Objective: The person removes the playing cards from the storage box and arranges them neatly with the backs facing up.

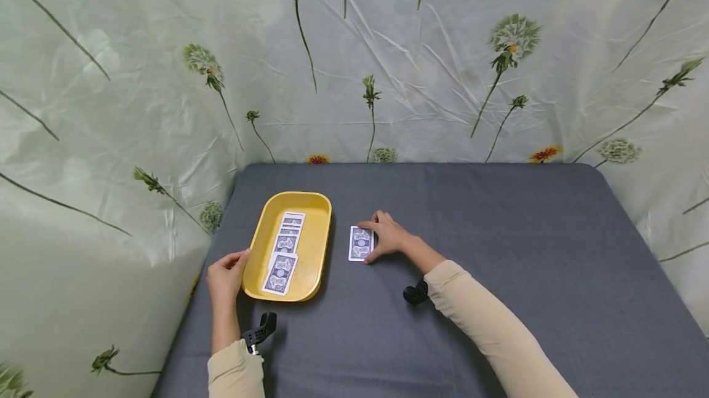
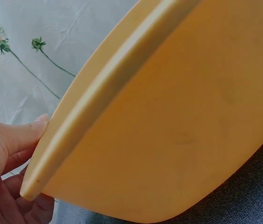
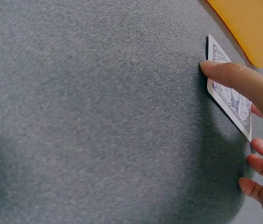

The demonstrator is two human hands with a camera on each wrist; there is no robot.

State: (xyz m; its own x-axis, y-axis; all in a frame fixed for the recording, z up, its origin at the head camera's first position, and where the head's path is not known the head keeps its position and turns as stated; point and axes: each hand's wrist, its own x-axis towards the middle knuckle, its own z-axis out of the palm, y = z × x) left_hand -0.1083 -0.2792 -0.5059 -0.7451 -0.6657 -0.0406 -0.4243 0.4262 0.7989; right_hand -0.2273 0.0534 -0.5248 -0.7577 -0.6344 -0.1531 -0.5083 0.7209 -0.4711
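One tray [image 1: 314,244] stands on one grey cloth [image 1: 498,262]; inside it several cards [image 1: 280,273] overlap in a column, backs up, too covered to count exactly; one loose card [image 1: 360,243] is right of the tray, apart from it; two hands, well apart: the left hand [image 1: 226,275] pinches the tray's left rim; the right hand [image 1: 389,237] grips the loose card, thumb and forefinger spread across it to opposite edges.
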